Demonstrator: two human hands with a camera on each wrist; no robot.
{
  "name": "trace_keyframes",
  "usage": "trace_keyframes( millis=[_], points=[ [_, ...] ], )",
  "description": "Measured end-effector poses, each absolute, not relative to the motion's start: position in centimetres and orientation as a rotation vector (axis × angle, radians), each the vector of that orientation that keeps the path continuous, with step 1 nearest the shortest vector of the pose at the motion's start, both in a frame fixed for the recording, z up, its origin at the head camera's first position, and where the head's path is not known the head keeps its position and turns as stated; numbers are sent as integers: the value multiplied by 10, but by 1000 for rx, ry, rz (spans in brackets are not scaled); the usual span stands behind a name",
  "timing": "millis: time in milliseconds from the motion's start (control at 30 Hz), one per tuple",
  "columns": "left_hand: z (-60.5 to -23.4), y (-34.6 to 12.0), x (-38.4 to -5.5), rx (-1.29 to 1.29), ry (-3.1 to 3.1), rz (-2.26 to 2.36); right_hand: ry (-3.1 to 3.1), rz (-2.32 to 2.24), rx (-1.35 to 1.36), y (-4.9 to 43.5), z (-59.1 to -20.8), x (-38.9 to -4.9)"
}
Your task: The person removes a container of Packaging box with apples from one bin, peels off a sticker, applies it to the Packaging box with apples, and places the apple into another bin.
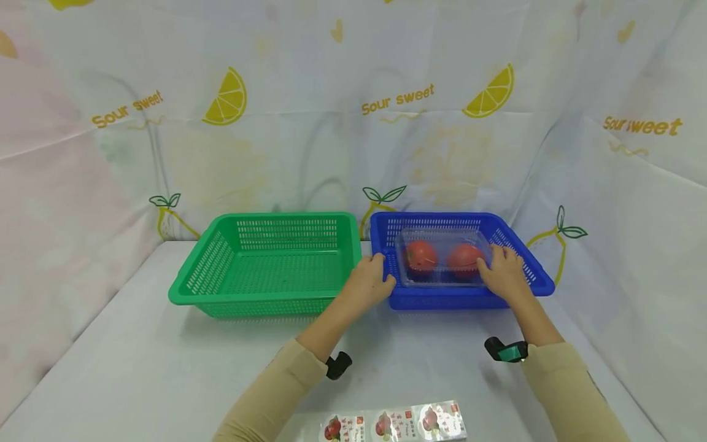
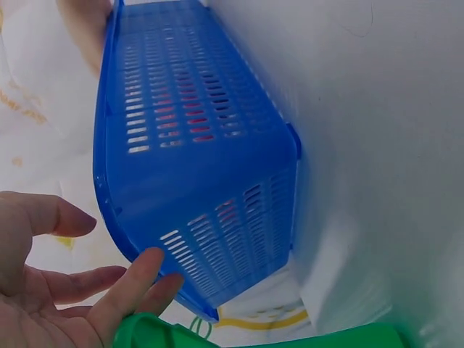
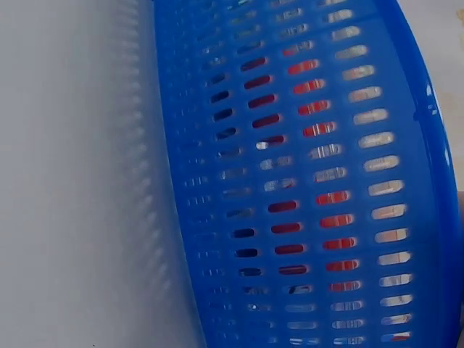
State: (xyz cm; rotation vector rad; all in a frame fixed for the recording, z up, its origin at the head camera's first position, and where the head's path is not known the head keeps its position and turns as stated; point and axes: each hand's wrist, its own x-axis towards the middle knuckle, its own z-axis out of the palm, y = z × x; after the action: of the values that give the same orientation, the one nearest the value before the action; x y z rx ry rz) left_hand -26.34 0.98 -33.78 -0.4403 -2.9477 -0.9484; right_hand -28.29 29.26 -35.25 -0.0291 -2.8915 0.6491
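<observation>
A clear plastic box lies inside the blue basket, with two red tomatoes showing through it. My right hand reaches over the basket's front rim and grips the box's right end between thumb and fingers. In the right wrist view the basket's slotted wall hides that hand almost wholly. Between the two baskets, my left hand is at the blue basket's left rim. Its fingers are spread and loosely bent, with nothing held, in the left wrist view.
To the left stands a green basket, its right rim beside my left forearm. A strip of printed labels with red fruit pictures lies at the table's front edge. White printed cloth hangs behind the baskets and along the sides.
</observation>
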Motion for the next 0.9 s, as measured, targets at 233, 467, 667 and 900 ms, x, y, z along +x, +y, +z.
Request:
trace_keyframes(
  millis=[233, 467, 667, 900],
  points=[
    [-340, 12, -264, -426, -2933, -931, -2946, 643, -72, 301, -354, -294],
    [-342, 11, -271, -405, -2925, -909, -3025, 755, -95, 305, -347, -298],
    [-343, 13, -273, -389, -2938, -869, -3085, 903, -198, 312, -344, -301],
    [-347, 14, -274, -351, -2947, -760, -3171, 1013, -295, 317, -345, -302]
  ],
)
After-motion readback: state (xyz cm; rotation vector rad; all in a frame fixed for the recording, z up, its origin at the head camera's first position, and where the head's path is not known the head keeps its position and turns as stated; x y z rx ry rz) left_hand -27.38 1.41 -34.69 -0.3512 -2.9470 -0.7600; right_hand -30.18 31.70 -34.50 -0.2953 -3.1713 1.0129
